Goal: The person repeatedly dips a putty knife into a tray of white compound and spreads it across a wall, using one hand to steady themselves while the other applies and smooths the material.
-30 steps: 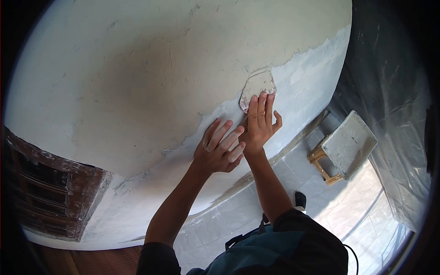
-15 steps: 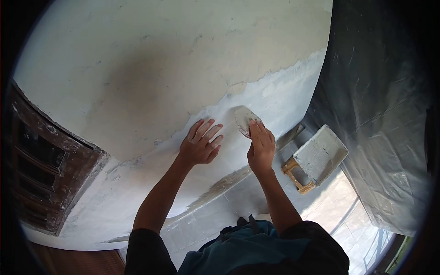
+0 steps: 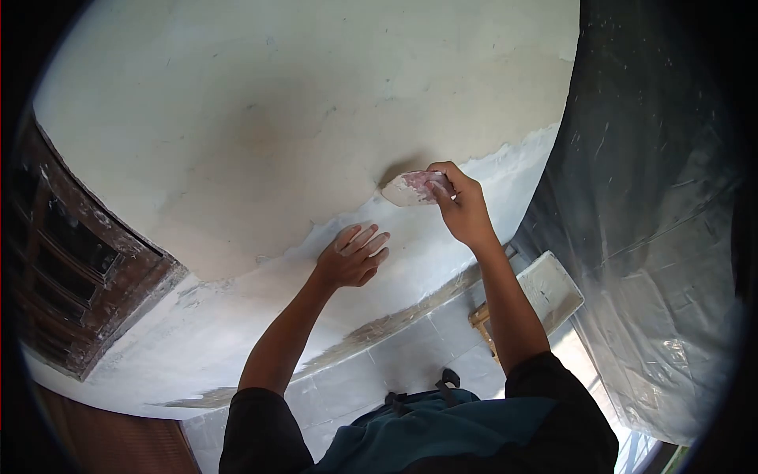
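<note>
A thin, flat putty scraper (image 3: pixel 409 189), smeared with white and reddish residue, is gripped between the thumb and fingers of my right hand (image 3: pixel 469 207). Its free edge points left, at the border where the wall (image 3: pixel 308 118) turns from bare beige to fresh white coating. Lower and to the left, my left hand (image 3: pixel 350 259) rests on the white coat (image 3: pixel 426 237) with fingers stretched out and whitened at the tips. Nothing is held in it.
A white-smeared tray (image 3: pixel 559 286) stands on a small wooden stool (image 3: pixel 478 317) at the right, partly behind my right forearm. Plastic sheeting (image 3: pixel 632 237) hangs along the right side. A brown wooden window frame (image 3: pixel 103 292) borders the wall at left, with grey floor tiles (image 3: pixel 403 347) below.
My right hand has moved up the wall and turned the scraper, which now shows its other face and points left. My left hand stays on the wall.
</note>
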A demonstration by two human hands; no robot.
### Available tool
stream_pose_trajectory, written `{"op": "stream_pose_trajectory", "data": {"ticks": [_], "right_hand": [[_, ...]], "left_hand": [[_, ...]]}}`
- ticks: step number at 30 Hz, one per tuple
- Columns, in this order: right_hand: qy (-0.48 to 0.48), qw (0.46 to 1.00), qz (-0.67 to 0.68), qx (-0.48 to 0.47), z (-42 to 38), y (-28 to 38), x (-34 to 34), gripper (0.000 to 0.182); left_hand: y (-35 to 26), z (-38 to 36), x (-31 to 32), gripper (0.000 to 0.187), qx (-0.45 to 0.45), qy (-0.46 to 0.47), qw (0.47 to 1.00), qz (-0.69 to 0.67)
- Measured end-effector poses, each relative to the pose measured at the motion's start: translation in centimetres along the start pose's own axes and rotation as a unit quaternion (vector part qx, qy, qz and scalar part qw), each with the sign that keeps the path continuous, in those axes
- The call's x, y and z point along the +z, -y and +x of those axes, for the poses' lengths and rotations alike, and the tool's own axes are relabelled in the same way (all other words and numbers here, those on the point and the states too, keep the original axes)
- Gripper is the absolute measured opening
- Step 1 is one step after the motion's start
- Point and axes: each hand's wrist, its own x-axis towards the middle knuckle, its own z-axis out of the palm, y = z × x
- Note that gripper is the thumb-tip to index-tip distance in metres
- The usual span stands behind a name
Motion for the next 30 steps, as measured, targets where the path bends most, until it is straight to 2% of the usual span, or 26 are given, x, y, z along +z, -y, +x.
{"op": "stream_pose_trajectory", "data": {"ticks": [6, 10, 13, 16, 18, 19, 20, 22, 25, 26, 28, 30], "right_hand": [[-0.013, 0.997, 0.057, 0.044, 1.2, -1.6, 1.1, 0.018], [-0.082, 0.983, 0.145, 0.075, 1.9, -2.9, -0.3, 0.018], [-0.051, 0.987, 0.143, 0.061, 1.5, -2.2, -0.5, 0.017], [0.005, 0.997, 0.075, 0.027, 1.2, -2.4, 0.3, 0.017], [-0.04, 0.991, 0.084, 0.092, 1.5, -3.6, 0.0, 0.017], [-0.083, 0.98, 0.156, 0.088, 1.4, -4.2, -0.2, 0.018], [-0.112, 0.975, 0.166, 0.099, 1.2, -5.0, -0.6, 0.018], [-0.111, 0.971, 0.184, 0.1, 0.6, -5.1, -0.9, 0.018], [-0.038, 0.988, 0.129, 0.072, 0.1, -4.9, 0.7, 0.017], [-0.041, 0.988, 0.13, 0.073, 0.2, -5.3, 0.7, 0.017], [-0.105, 0.974, 0.175, 0.097, 0.7, -5.8, 0.6, 0.017], [-0.12, 0.955, 0.228, 0.147, 0.5, -5.8, -0.8, 0.021]], "left_hand": [[-0.3, -0.2, 0.6, 0.03, -0.017, 0.019, 0.999, 0.024], [-0.2, -0.1, 0.6, 0.029, -0.009, 0.02, 0.999, 0.026], [-0.3, 0.0, 0.8, 0.027, -0.011, 0.012, 1.0, 0.026], [-0.5, 0.0, 0.8, 0.026, -0.017, 0.009, 0.999, 0.032], [-0.4, 0.0, 0.8, 0.026, -0.018, 0.002, 0.999, 0.033], [-0.3, 0.0, 0.7, 0.026, -0.017, 0.001, 0.999, 0.036], [-0.4, 0.1, 0.7, 0.026, -0.018, 0.006, 0.999, 0.031], [-0.4, 0.1, 0.8, 0.026, -0.02, 0.011, 0.999, 0.025], [-0.6, 0.0, 0.9, 0.027, -0.024, 0.012, 0.999, 0.028], [-0.6, 0.1, 0.9, 0.028, -0.023, 0.011, 0.999, 0.028], [-0.4, 0.2, 0.7, 0.029, -0.02, 0.008, 0.999, 0.031], [-0.4, 0.3, 0.6, 0.029, -0.019, 0.012, 0.999, 0.03]]}}
